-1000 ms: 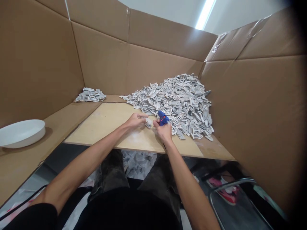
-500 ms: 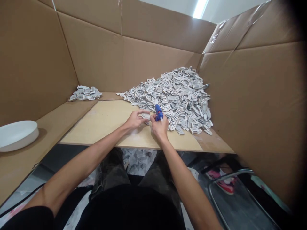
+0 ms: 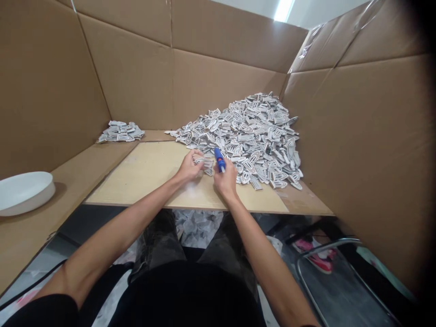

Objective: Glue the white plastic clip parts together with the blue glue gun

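Observation:
My left hand (image 3: 190,167) holds a small flat grey-white slotted piece (image 3: 205,164) between thumb and fingers, just above the pale board (image 3: 136,181). Close beside it on the right, my right hand (image 3: 226,179) is wrapped round a blue hand tool (image 3: 220,160) with a red spot on its side and a pale end. The kind of tool and its working tip cannot be made out. A large heap of similar slotted pieces (image 3: 252,131), many with one rounded end, rises just behind and to the right of both hands.
Cardboard walls (image 3: 225,86) enclose the back and both sides. A smaller pile of grey-white pieces (image 3: 121,131) lies at the back left, and a white bowl (image 3: 27,193) stands at the left. Below the right edge are a metal-framed chair (image 3: 327,247) and a red-and-pink shoe (image 3: 318,259).
The left hand has shifted slightly left and up, with the piece turned so its slotted end shows more. The blue tool has moved a little left and tilts differently in the right hand.

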`<state>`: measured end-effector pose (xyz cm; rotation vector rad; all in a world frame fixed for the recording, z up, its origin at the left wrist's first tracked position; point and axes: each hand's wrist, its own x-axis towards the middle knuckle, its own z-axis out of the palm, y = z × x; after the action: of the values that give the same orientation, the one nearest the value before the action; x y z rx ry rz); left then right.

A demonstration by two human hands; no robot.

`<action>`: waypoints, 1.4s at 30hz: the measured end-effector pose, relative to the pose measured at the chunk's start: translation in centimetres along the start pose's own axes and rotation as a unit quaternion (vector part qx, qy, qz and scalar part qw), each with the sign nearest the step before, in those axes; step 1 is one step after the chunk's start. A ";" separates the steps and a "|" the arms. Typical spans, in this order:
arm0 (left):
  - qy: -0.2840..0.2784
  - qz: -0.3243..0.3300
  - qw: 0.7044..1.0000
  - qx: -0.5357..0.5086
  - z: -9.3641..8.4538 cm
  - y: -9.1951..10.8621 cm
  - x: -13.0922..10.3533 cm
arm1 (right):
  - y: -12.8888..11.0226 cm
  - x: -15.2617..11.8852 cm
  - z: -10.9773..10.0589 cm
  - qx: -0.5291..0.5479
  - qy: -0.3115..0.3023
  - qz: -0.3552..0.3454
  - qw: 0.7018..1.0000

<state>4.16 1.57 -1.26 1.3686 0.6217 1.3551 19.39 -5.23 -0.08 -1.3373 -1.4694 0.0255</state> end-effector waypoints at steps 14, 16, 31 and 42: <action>-0.049 -0.029 0.998 0.001 0.5 1.1 -0.6 | 0.4 0.7 -0.2 0.129 -0.040 0.148 0.980; -0.057 -0.042 0.997 0.006 0.4 1.3 -0.8 | 0.7 0.7 0.0 0.142 -0.036 0.154 0.977; -0.025 -0.170 0.984 -0.055 -0.1 2.9 -0.7 | 1.4 0.4 -3.3 0.243 -0.140 0.131 0.951; -0.124 -0.137 0.981 -0.065 -0.4 2.3 -1.1 | 0.6 -0.7 -3.6 0.217 -0.210 0.144 0.942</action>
<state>2.81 0.02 0.27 1.2691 0.5213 0.9695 22.12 -7.73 0.56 -1.2069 -1.4835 0.8240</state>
